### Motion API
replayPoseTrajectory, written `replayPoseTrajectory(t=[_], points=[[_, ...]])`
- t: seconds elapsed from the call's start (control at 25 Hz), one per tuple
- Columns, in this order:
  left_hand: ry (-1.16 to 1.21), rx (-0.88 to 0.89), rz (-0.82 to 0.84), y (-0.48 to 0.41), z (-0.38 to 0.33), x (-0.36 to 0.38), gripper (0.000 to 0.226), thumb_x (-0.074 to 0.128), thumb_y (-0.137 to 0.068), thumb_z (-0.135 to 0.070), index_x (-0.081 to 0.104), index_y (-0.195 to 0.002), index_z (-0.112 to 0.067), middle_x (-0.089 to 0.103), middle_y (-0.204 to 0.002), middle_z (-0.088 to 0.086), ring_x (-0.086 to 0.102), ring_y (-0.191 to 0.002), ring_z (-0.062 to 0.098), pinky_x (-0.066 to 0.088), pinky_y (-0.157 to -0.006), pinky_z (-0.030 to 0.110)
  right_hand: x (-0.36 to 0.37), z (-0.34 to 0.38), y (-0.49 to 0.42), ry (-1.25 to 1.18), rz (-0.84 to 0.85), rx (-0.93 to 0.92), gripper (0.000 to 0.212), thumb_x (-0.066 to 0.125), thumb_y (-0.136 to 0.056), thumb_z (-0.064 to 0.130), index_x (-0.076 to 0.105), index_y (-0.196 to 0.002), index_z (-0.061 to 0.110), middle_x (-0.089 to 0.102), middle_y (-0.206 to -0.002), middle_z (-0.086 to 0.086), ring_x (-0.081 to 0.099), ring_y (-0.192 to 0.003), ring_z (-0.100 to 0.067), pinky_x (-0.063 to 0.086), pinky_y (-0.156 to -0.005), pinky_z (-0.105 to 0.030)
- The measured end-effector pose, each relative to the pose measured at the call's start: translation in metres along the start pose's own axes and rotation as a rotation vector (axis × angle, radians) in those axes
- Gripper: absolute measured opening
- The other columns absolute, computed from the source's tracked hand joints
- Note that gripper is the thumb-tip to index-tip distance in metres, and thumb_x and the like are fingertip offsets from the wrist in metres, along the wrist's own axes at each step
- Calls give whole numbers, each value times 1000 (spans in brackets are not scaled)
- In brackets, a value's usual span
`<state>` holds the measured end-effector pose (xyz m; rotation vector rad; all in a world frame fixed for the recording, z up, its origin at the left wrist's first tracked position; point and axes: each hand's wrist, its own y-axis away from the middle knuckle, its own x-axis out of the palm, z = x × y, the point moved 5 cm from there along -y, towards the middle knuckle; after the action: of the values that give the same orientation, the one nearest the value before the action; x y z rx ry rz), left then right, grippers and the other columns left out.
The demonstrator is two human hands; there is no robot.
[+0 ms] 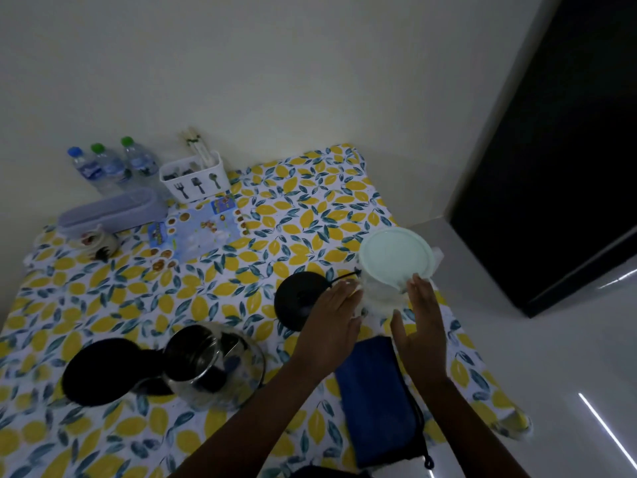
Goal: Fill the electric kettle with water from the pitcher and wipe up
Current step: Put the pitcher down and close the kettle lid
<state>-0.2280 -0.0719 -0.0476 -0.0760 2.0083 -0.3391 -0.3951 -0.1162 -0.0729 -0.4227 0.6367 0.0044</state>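
The clear pitcher [381, 298] with a pale green lid [396, 253] stands near the table's right edge. My left hand [336, 319] is at its left side, fingers straight, fingertips against the wall. My right hand [422, 322] is at its right front, fingers spread, fingertips at the lid's rim. Neither hand is wrapped around it. The glass electric kettle [210, 367] sits at the front left with its black lid [100, 370] swung open. Its round black base [298, 300] lies just left of the pitcher. A folded blue cloth [379, 401] lies under my forearms.
On the lemon-print tablecloth [138, 291], along the back wall, stand three water bottles [110, 165], a white cutlery holder [194, 179], a lilac box [110, 210] and a small mug [96, 241]. A blue printed mat [200, 229] lies in the middle. The floor drops off to the right.
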Motion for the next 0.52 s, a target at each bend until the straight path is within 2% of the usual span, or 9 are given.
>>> replayPoseTrajectory(t=[0.2, 0.32, 0.4, 0.52], points=[[-1, -83, -35, 63, 30, -37, 45, 49, -98, -24, 44, -141, -10, 45, -149, 6, 26, -143, 18, 12, -119, 38, 38, 45, 49, 57, 159, -27, 65, 55, -93, 33, 28, -149, 15, 24, -156, 2, 19, -146, -14, 28, -116, -42], [12, -165, -64, 107, 52, -66, 47, 45, -99, -28, 41, -143, -12, 42, -151, 5, 23, -144, 17, 19, -120, 40, 68, 83, 78, 82, 275, -111, 78, 59, -88, 43, 22, -150, 14, 20, -158, -3, 16, -147, -17, 28, -116, -44], [4, -215, -101, 135, 67, -89, 47, 43, -100, -30, 40, -144, -14, 41, -152, 5, 28, -145, 21, 24, -120, 40, 92, 107, 94, 115, 376, -175, 88, 58, -86, 51, 12, -152, 16, 13, -161, -5, 9, -149, -19, 22, -118, -45], [-51, -286, -208, 176, 94, -130, 44, 48, -99, -27, 44, -141, -12, 45, -149, 7, 36, -142, 25, 27, -117, 40, 123, 142, 118, 160, 489, -235, 99, 51, -83, 66, -6, -152, 25, -2, -162, 3, -3, -149, -15, 11, -120, -46]])
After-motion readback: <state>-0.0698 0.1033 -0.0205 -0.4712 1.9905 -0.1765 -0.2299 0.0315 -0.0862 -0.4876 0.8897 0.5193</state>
